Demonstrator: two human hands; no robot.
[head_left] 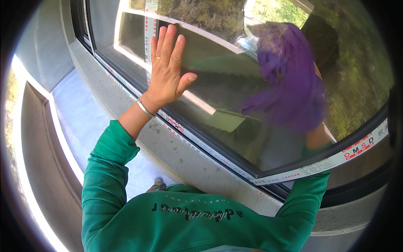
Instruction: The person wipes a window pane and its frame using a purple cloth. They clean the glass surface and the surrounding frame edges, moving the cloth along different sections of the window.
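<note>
My left hand (168, 67) is raised with its palm turned to the window glass (214, 75) and its fingers apart. It appears to rest against the near side of the pane and holds nothing. A ring and a bracelet (145, 108) are on this hand and wrist. My right arm reaches around the sash edge, so the right forearm (315, 137) shows through the glass. A purple cloth (292, 82) hangs bunched over my right hand on the far side of the pane, hiding most of the hand and its fingers. The cloth is slightly blurred.
The dark window frame (217, 148) carries printed protective tape (318, 168). Below it runs a rough concrete sill (176, 154). A grey wall (41, 41) and a pale floor (72, 100) lie to the left. A shoe (158, 181) shows beneath me.
</note>
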